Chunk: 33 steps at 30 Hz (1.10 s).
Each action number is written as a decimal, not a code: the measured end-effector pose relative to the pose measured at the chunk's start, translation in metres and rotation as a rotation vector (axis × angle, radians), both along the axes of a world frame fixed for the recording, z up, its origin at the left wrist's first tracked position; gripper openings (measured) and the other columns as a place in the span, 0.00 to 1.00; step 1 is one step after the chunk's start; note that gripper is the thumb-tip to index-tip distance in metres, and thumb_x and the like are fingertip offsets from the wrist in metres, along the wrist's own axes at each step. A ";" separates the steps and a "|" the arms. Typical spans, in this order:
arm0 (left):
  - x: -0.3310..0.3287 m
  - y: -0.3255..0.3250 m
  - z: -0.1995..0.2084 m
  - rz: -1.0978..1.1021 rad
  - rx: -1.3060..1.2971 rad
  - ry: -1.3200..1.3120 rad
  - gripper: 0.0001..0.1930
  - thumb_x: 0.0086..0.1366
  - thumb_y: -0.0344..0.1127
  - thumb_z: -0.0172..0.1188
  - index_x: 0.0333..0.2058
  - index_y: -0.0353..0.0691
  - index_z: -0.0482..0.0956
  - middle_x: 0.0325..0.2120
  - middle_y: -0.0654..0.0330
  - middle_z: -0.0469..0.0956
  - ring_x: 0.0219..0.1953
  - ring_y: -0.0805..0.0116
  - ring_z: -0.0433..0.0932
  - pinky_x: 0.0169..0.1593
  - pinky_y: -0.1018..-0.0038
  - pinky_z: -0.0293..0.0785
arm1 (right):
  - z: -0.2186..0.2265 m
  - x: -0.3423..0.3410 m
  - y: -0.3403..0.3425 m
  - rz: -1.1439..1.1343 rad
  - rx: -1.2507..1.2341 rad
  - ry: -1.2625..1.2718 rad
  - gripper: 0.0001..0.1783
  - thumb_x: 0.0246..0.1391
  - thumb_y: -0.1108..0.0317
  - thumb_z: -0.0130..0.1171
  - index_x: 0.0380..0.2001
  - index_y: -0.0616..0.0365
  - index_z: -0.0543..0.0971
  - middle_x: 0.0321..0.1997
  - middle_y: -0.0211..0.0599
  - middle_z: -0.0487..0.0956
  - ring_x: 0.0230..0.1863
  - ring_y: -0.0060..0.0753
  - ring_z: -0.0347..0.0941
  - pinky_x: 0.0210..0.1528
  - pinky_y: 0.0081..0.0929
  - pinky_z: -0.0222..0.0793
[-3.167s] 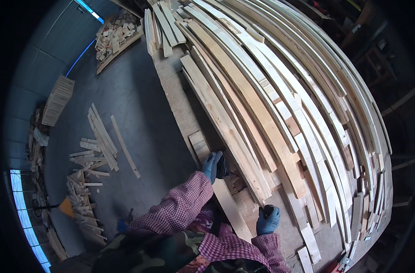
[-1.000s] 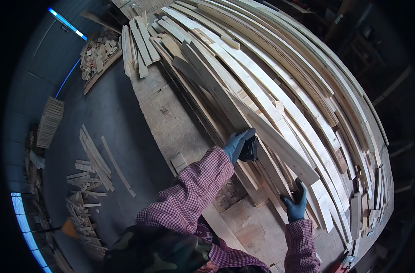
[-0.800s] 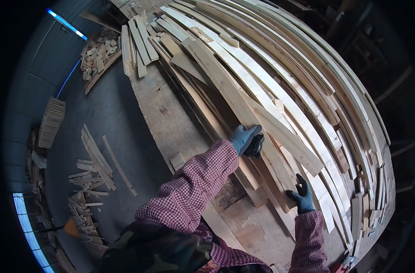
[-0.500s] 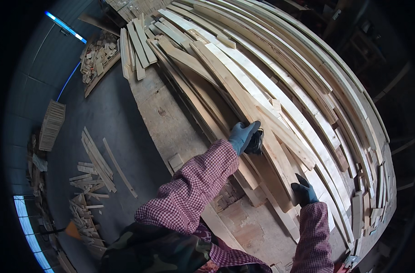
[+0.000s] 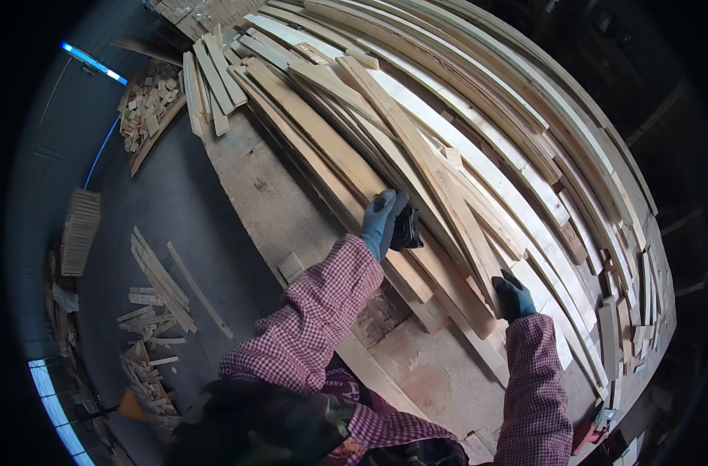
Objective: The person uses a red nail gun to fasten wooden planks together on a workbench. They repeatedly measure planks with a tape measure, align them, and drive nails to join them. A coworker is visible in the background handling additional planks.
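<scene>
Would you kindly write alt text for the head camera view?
Two blue-gloved hands grip a long wooden plank on a big pile of planks: left hand further up, right hand near its end. Wood offcuts litter the floor at left.

A person in a red checked shirt leans over a big pile of long wooden boards [image 5: 447,132]. The left hand [image 5: 381,221], in a blue glove, grips a small black tool [image 5: 407,229] on the wood. The right hand [image 5: 513,297], in a dark glove, holds one long board [image 5: 424,163]. Short wood scraps [image 5: 156,295] lie on the grey floor [image 5: 179,210].
</scene>
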<state>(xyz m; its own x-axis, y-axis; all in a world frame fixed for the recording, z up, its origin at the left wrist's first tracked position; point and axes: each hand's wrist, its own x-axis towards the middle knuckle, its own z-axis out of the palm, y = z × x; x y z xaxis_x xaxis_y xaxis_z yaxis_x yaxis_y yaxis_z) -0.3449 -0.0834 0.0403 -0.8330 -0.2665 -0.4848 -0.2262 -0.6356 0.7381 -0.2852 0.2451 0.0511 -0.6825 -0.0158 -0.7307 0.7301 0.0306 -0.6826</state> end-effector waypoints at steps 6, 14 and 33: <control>0.112 -0.016 0.044 -0.370 -0.036 -0.257 0.22 0.60 0.48 0.60 0.45 0.37 0.74 0.32 0.56 0.79 0.25 0.70 0.78 0.26 0.78 0.77 | -0.004 0.003 0.018 -0.202 0.305 0.230 0.33 0.45 0.61 0.69 0.52 0.65 0.70 0.41 0.41 0.79 0.35 0.26 0.74 0.37 0.21 0.71; 0.264 -0.030 0.045 -0.356 0.126 -0.512 0.23 0.63 0.50 0.54 0.48 0.37 0.72 0.32 0.58 0.77 0.30 0.70 0.77 0.32 0.74 0.77 | 0.020 0.078 0.003 -0.239 0.638 0.479 0.35 0.53 0.56 0.60 0.61 0.57 0.61 0.58 0.49 0.68 0.55 0.40 0.69 0.55 0.31 0.67; 0.481 -0.092 0.094 0.124 0.227 -0.601 0.16 0.61 0.42 0.55 0.44 0.41 0.75 0.29 0.59 0.77 0.31 0.65 0.76 0.35 0.64 0.76 | 0.088 0.105 -0.034 0.738 0.343 -0.123 0.21 0.48 0.68 0.52 0.48 0.60 0.70 0.32 0.47 0.80 0.25 0.38 0.79 0.23 0.29 0.77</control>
<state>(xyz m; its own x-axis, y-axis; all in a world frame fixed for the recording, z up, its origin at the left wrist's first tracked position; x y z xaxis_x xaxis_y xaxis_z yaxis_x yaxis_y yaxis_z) 0.1359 -0.1751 0.1342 -0.3690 -0.1796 -0.9119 -0.4727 -0.8085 0.3506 -0.1804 0.2108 0.1393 -0.4985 -0.1913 -0.8455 0.5097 0.7242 -0.4644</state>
